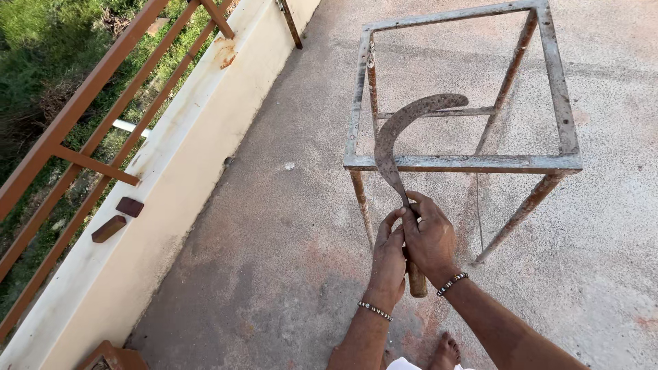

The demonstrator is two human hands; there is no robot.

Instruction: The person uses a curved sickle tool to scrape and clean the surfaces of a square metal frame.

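A rusty curved sickle (397,130) stands upright in front of me, its blade arching up and to the right. My right hand (430,240) grips it where the blade meets the wooden handle (417,282). My left hand (387,257) wraps the same spot from the left, both hands pressed together. The handle's end pokes out below my hands. The blade lies against the near top rail of a rusty metal frame stand (480,163).
A low cream parapet (157,199) with a brown metal railing (82,103) runs along the left; two small brown blocks (120,219) lie on it. Grass lies beyond. The concrete floor (274,226) surrounds the stand. My bare foot (447,353) shows at the bottom.
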